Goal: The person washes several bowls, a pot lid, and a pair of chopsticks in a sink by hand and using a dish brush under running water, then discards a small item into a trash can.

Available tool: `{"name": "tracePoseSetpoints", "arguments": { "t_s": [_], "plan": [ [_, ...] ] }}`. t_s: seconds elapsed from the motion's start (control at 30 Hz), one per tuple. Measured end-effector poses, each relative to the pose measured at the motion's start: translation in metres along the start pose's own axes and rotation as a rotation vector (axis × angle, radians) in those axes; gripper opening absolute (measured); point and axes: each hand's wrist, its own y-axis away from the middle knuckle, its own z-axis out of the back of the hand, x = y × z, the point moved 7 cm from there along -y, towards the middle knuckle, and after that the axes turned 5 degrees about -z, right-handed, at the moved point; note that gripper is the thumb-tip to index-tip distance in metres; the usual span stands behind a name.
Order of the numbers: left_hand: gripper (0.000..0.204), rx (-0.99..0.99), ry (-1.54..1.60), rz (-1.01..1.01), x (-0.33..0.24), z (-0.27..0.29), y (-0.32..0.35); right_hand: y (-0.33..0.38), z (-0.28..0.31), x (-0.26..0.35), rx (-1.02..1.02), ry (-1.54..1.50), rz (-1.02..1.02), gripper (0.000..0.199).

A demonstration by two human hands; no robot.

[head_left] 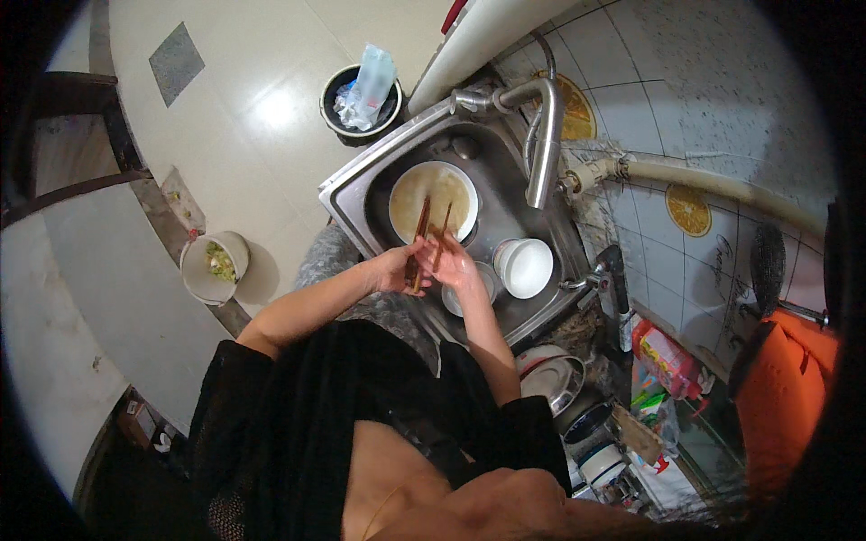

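Note:
Both hands are over the steel sink (507,200), close together near its front edge. My left hand (397,270) is closed round brown chopsticks (422,220), whose tips point away over a white bowl (473,200) of cloudy water. My right hand (456,264), just beside it, grips more brown chopsticks (446,218), also pointing toward the bowl. Fingers hide the near parts of the chopsticks, so I cannot tell how many there are. Right of my right hand stands a stack of white bowls (526,269), with a clear dish (454,303) next to it, partly behind my wrist.
A steel faucet (545,155) arches over the sink's right side. Pots and lids (553,379) crowd the counter at lower right. A black bin (327,110) with plastic bags stands beyond the sink, and a white bucket (200,276) of scraps on the floor at left.

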Motion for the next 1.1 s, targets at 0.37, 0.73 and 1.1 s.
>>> {"name": "tracePoseSetpoints", "arguments": {
  "t_s": [0.37,0.73,1.1],
  "plan": [
    [0.045,0.032,0.021,-0.027,-0.014,0.006,0.001,-0.029,0.021,0.018,-0.165,0.346,0.093,0.016],
    [0.050,0.041,0.132,0.027,-0.023,-0.003,-0.002,-0.007,-0.014,0.072,-0.535,1.915,0.045,0.046],
    [0.035,0.145,0.403,-0.072,-0.026,0.006,-0.007,-0.076,-0.072,0.160,-1.198,1.626,0.897,0.072]
  ]
}}
